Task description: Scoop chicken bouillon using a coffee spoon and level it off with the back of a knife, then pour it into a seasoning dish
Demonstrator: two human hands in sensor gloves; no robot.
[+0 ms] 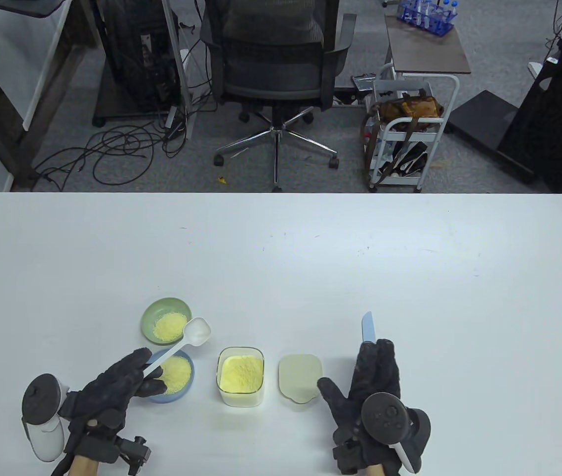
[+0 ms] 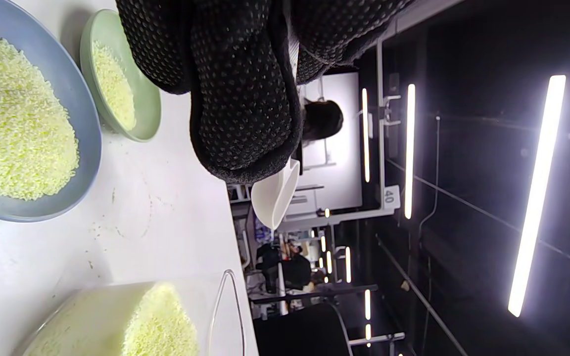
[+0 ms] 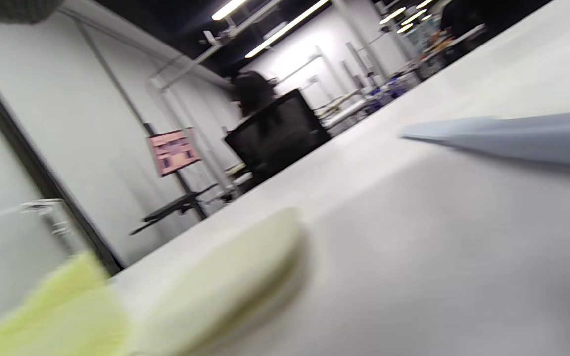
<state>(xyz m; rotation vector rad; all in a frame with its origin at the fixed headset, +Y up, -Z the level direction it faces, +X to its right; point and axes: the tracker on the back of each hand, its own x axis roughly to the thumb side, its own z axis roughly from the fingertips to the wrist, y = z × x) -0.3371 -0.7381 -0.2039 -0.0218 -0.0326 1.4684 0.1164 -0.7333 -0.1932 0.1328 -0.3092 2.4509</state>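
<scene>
My left hand (image 1: 143,369) pinches the handle of a white coffee spoon (image 1: 197,329), whose empty bowl hangs just right of the green dish (image 1: 151,312). Both this dish and the blue dish (image 1: 187,384) under my left fingers hold yellow bouillon. A clear container (image 1: 241,375) of bouillon stands in the middle. My right hand (image 1: 367,367) lies flat, fingers straight, over the handle of a knife whose light blue blade (image 1: 368,327) points away. In the left wrist view the spoon bowl (image 2: 275,195) shows below my gloved fingers (image 2: 240,99). The right wrist view shows the blade (image 3: 512,136) lying on the table.
The container's pale lid (image 1: 300,378) lies between the container and my right hand, touching my thumb's side. In the left wrist view the blue dish (image 2: 87,133), green dish (image 2: 149,106) and container (image 2: 117,316) sit close together. An office chair (image 1: 276,74) stands beyond the table's far edge.
</scene>
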